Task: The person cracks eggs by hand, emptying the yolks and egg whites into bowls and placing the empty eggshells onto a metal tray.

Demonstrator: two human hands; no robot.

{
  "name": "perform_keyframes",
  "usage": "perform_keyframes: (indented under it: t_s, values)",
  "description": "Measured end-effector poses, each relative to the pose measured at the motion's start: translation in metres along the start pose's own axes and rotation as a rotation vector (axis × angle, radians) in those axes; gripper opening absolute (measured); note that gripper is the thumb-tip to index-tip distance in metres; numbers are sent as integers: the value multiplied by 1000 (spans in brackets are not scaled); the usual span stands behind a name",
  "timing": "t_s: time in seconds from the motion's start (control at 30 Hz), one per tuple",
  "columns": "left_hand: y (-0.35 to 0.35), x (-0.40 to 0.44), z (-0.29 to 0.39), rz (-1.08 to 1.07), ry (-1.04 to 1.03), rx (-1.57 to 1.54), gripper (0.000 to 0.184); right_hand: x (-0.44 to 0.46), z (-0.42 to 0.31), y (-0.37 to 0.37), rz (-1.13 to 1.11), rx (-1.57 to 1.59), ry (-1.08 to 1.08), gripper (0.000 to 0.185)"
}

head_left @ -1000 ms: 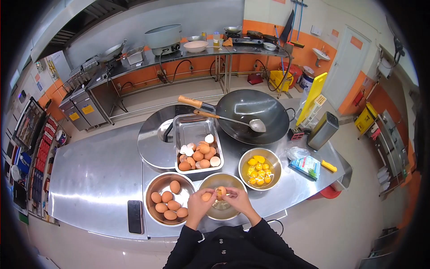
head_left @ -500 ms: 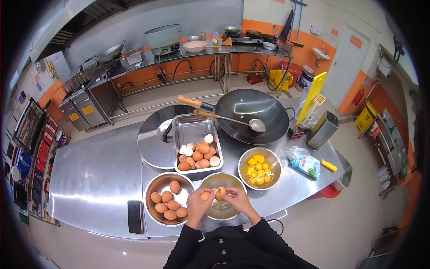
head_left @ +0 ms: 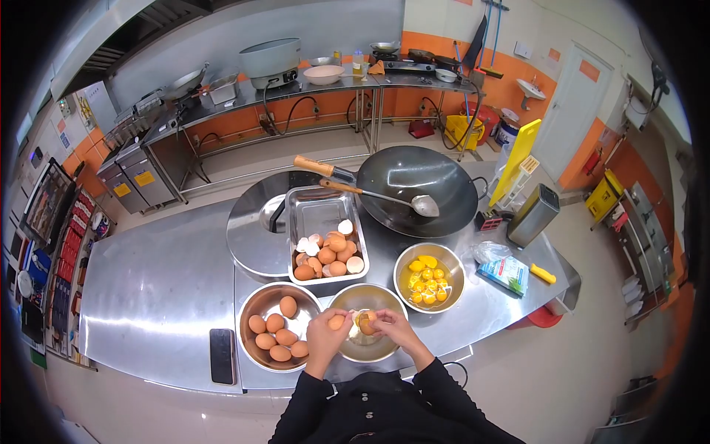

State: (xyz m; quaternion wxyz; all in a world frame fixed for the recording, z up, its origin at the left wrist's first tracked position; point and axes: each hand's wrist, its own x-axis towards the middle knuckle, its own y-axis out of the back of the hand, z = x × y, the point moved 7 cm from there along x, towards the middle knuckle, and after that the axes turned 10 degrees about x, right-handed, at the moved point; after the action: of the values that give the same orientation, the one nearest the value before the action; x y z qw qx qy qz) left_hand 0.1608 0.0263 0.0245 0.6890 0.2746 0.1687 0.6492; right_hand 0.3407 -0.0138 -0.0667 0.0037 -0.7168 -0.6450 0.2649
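Observation:
My left hand is closed round one half of a cracked eggshell. The other eggshell half, with yellow yolk showing at its opening, is gripped by my right hand. Both halves are held apart over a steel bowl, which has clear egg white in its bottom. To the left, a steel bowl holds several whole brown eggs. Right of my hands, another bowl contains several yolks. Behind, a rectangular tray carries several empty shells.
A black wok with a ladle across it sits at the back, beside a large round lid. A phone lies at the left front. At right are a blue-white packet, a yellow-handled tool and a knife block.
The two shell halves have moved slightly apart, my right hand tilting its half. More yolk shows between them. The bowls and tray stay put.

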Motion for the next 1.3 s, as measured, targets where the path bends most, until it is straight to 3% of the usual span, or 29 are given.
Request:
perform_keyframes:
  t_s: [0.23,0.43,0.73,0.93,1.3]
  values:
    - [3,0,-5,35,-13,-9,18,6,-5,7,-13,-192,-103,41]
    - [5,0,-6,17,21,-22,18,5,-19,10,56,-536,-114,48]
    - [8,-3,-3,23,18,-22,18,1,-49,0,84,-890,161,51]
    - [9,-3,-6,34,22,-16,19,2,-60,-7,45,-909,269,42]
    - [10,-3,-11,43,34,-5,19,-7,-78,-24,-7,-934,473,46]
